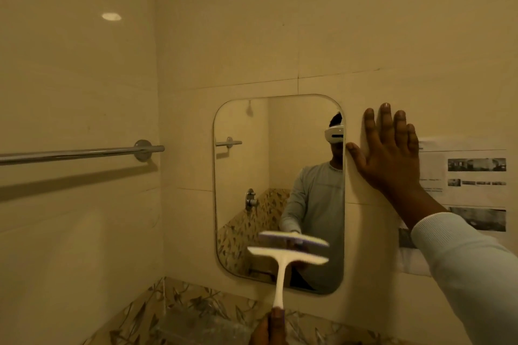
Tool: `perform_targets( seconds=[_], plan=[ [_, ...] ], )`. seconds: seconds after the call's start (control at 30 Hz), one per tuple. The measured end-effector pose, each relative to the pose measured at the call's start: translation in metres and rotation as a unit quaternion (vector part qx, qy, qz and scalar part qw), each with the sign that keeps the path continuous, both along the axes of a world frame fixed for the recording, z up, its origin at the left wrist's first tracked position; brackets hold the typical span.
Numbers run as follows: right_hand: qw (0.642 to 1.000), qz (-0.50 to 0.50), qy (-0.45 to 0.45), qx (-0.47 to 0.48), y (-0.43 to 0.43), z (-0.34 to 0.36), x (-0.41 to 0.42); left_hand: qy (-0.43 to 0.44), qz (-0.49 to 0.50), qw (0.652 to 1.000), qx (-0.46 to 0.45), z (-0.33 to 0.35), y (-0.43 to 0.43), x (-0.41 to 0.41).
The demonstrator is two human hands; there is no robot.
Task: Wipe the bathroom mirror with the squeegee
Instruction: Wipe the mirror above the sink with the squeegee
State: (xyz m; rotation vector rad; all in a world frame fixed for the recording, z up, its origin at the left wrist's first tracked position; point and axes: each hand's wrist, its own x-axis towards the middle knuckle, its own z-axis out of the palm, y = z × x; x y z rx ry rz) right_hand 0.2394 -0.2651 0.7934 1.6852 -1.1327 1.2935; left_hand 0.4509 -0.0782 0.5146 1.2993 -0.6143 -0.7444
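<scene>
We grip the white plastic T-shaped squeegee [284, 259] at the very end of its handle, our left hand [269, 328] curled round it. Its blade lies across the lower part of the rounded, frameless wall mirror [252, 162]; blur hides whether it touches the glass. Our right hand [389, 157] rests flat, fingers straight, on the cream tiled wall [280, 36] just beside the mirror's right edge. We judge the squeegee light and stiff, with a softer wiping edge; holding higher up the handle should give steadier pressure on slick, breakable glass.
</scene>
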Motion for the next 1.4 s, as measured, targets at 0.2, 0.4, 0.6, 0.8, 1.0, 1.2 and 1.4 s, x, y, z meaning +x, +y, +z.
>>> perform_targets(
  seconds=[0.2, 0.4, 0.6, 0.8, 1.0, 1.2, 1.4],
  plan=[
    [1.000, -0.016, 0.006, -0.020, -0.006, -0.002, -0.003, -0.029, -0.096, 0.990, -0.096, 0.119, 0.019, -0.014],
    [0.999, -0.024, 0.017, -0.032, -0.007, 0.002, -0.006, -0.105, -0.108, 0.962, -0.229, 0.232, 0.004, -0.028],
    [0.999, -0.027, 0.019, -0.038, -0.009, 0.003, -0.005, -0.100, -0.096, 0.960, -0.241, 0.272, -0.019, -0.034],
    [0.999, -0.017, 0.017, -0.041, -0.010, 0.001, -0.006, -0.167, -0.083, 0.958, -0.218, 0.227, -0.033, -0.027],
    [0.999, -0.014, 0.017, -0.037, -0.007, 0.001, -0.006, -0.204, -0.054, 0.959, -0.189, 0.176, -0.034, -0.027],
    [0.999, -0.016, 0.018, -0.041, -0.007, 0.001, -0.006, -0.177, -0.074, 0.968, -0.160, 0.129, -0.025, -0.024],
    [0.999, -0.011, 0.014, -0.031, -0.008, 0.002, -0.007, -0.141, -0.076, 0.981, -0.107, 0.072, -0.018, -0.019]
  ],
)
